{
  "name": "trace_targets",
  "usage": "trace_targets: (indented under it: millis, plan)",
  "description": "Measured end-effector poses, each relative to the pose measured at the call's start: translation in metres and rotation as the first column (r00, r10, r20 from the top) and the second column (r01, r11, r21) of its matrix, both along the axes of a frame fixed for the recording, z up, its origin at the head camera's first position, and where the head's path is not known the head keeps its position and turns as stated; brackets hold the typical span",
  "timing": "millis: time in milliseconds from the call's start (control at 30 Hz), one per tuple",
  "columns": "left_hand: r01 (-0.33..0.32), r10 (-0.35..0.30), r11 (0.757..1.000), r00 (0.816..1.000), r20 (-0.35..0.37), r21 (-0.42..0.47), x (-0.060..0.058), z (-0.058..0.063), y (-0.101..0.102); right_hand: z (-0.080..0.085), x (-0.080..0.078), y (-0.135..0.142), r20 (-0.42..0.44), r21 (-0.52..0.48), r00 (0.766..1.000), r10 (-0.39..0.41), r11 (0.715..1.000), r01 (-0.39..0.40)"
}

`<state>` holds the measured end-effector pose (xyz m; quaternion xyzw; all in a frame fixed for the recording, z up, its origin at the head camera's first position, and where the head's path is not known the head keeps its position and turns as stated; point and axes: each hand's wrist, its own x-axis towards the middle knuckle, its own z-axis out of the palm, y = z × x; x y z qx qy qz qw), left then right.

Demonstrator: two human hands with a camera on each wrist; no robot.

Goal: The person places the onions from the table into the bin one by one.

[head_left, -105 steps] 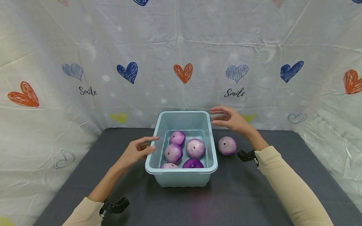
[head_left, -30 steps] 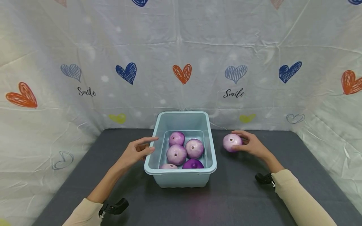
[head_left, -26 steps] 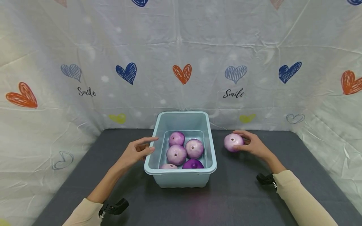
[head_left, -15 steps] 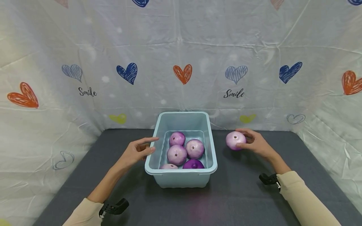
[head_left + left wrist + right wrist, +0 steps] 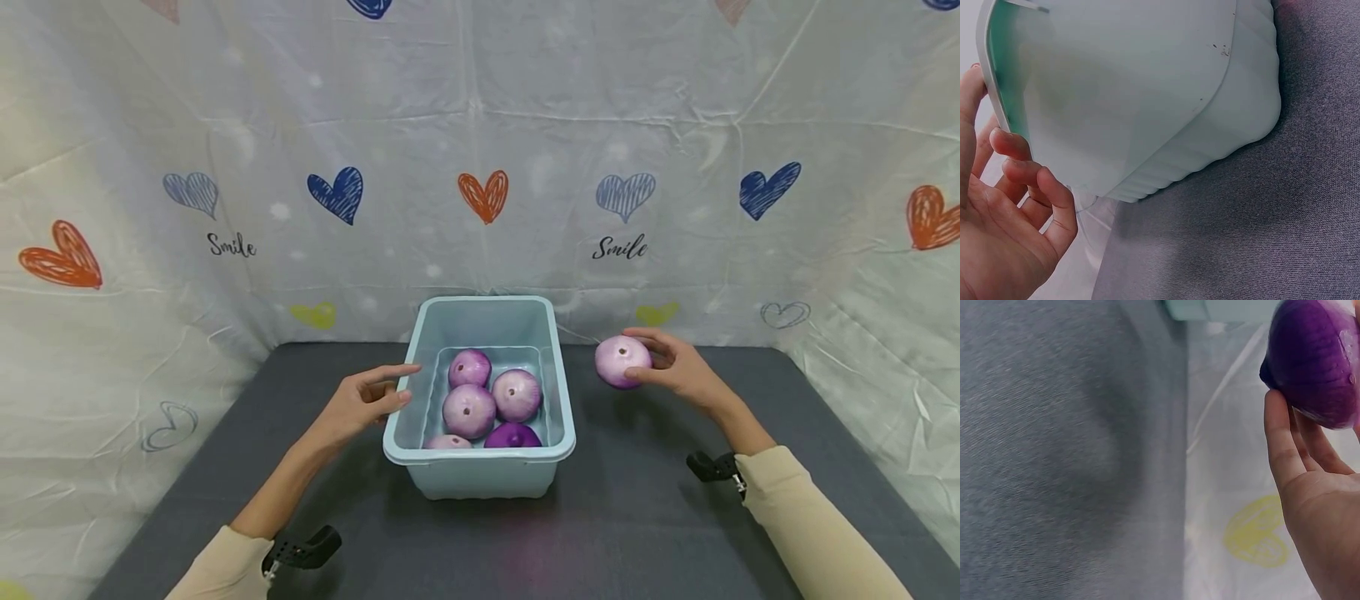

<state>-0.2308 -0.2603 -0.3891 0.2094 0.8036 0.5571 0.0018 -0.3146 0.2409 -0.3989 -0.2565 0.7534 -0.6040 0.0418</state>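
Observation:
A red onion (image 5: pixel 621 361) is held between the thumb and fingers of my right hand (image 5: pixel 681 371), raised over the right side of the table. In the right wrist view the purple side of this onion (image 5: pixel 1316 362) shows above my fingertips. My left hand (image 5: pixel 367 400) holds the left rim of a light blue plastic tub (image 5: pixel 480 477), index finger and thumb reaching over the edge. The left wrist view has the other fingers (image 5: pixel 1054 206) curled below the rim, outside the wall. Inside the tub lie several red onions, among them a pale one (image 5: pixel 516 395) and a darker one (image 5: pixel 513 435).
Dark grey cloth covers the table (image 5: pixel 600 517). A pale curtain (image 5: pixel 480 108) printed with hearts hangs along the table's back edge and both sides. Each wrist wears a black strap, such as the left one (image 5: pixel 307 550).
My right hand came down from beside the tub, took the onion on the table, shifted right and lifted it. One onion in the tub has rolled slightly. My left hand stays on the rim.

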Motion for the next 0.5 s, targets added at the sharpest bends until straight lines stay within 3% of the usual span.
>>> trace_targets:
  millis: [500]
  plan:
    - [-0.005,0.005,1.000,1.000,0.004,0.000,-0.001,-0.001,0.001,0.034,-0.005,-0.019,-0.034,-0.026,0.999,0.020,0.999,-0.021]
